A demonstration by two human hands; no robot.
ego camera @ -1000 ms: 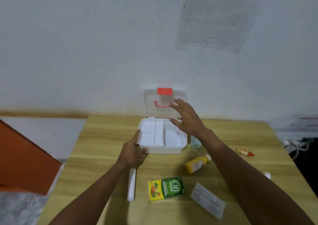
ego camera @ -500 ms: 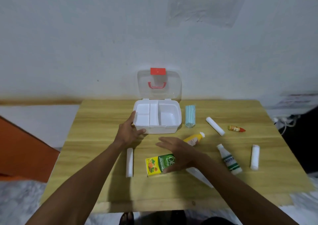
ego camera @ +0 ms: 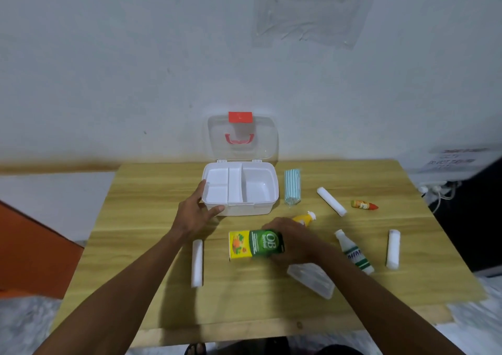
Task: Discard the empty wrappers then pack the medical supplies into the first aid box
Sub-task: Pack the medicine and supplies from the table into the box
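The white plastic first aid box stands at the rear of the pale wooden tabletop, with its clear lid raised upright. The left hand holds the box's front-left corner, thumb along the front wall and fingers on the left side. The right hand grips the right end of a green-and-yellow cardboard carton, its fingers curled round it. The carton sits in front of the box, apart from it.

Free from above, the first aid box is hemmed by its upright lid behind, the left hand gripping its near-left corner, and the right hand holding a carton in front.
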